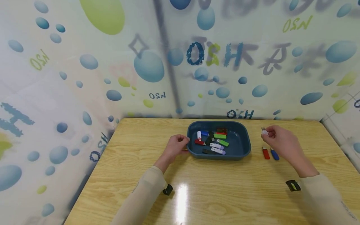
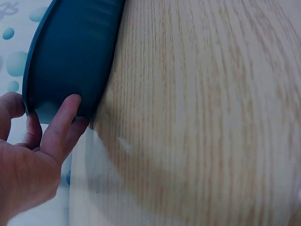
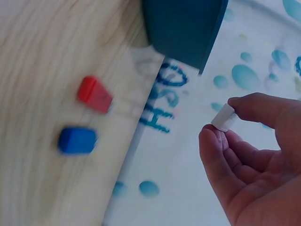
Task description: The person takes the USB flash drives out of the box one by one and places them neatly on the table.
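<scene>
White stick (image 1: 265, 132), maybe USB, sits between pinching fingertips of the right hand (image 1: 284, 143), near the far edge of the table (image 1: 152, 129). A red stick (image 1: 266, 153) and blue stick (image 1: 275, 155) lie nearer the front edge. The left hand (image 1: 176, 145) pinches the tub (image 1: 238, 140).

Bare pale wood-grained tabletop (image 1: 219, 184) leaves passage between the dark teal rectangular plastic tray (image 1: 237, 142) and the small red oblong USB stick (image 1: 266, 153); the bare left hand (image 1: 175, 146) blocks the tray's left end
</scene>
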The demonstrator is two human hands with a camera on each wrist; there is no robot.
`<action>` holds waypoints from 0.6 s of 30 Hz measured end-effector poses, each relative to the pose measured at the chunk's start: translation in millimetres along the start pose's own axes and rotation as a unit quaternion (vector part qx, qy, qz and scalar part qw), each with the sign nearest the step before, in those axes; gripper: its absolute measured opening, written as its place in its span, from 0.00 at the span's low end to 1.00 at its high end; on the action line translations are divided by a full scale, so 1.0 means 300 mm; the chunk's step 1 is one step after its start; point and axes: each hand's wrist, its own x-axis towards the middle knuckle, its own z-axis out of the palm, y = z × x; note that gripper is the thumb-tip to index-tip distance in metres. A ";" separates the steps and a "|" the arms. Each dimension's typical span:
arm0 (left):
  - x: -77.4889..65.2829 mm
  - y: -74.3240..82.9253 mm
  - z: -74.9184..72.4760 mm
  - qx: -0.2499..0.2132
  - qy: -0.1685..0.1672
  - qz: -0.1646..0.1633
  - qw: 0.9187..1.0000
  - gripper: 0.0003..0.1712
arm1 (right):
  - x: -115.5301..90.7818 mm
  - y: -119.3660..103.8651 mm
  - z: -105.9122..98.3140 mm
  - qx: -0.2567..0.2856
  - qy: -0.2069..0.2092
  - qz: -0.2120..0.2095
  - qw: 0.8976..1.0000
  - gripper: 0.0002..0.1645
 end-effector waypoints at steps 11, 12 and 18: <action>0.004 -0.021 0.004 -0.002 0.010 0.013 1.000 0.15 | -0.052 0.127 -0.031 -0.019 -0.026 0.038 0.999 0.27; 0.006 -0.022 0.003 -0.002 0.010 0.014 1.000 0.15 | -0.055 0.137 -0.033 -0.022 -0.028 0.040 0.999 0.27; 0.008 -0.023 0.001 -0.008 0.007 0.012 1.000 0.15 | -0.067 0.189 -0.037 -0.036 -0.043 0.043 0.998 0.27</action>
